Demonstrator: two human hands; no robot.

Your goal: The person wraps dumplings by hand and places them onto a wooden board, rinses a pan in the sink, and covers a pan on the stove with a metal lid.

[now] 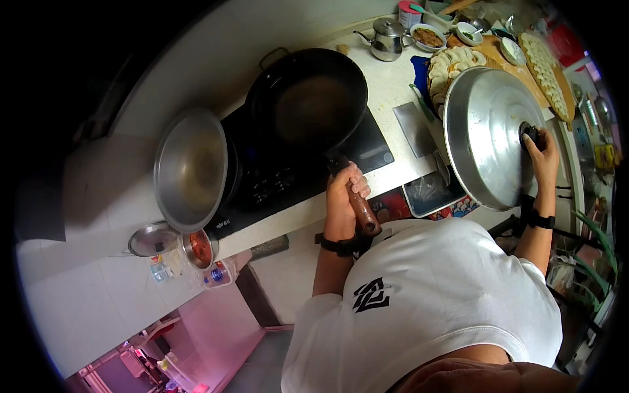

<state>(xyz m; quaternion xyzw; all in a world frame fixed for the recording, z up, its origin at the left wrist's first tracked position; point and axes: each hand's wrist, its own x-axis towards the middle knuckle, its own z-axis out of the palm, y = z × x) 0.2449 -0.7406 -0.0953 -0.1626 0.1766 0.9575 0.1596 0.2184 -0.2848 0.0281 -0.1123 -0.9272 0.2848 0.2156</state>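
Note:
My left hand (pixel 349 187) is wrapped round the brown handle of a black wok (pixel 308 105), which sits over the black cooktop (pixel 377 144). The wok's inside is dark with a brownish middle; whether any oil or water is in it I cannot make out. My right hand (pixel 542 150) grips the black knob of a large silver pot lid (pixel 491 131), held tilted in front of the counter's right part. Partly behind the lid are white dumplings (pixel 455 62) packed on a round tray. A cleaver (pixel 414 130) lies on the counter between wok and lid.
A large metal basin (pixel 190 170) stands left of the wok. Beside it is a small bowl of red food (pixel 198 249). At the back are a steel kettle (pixel 388 40), a bowl of brown food (pixel 428 38) and a long board of dumplings (pixel 545 73).

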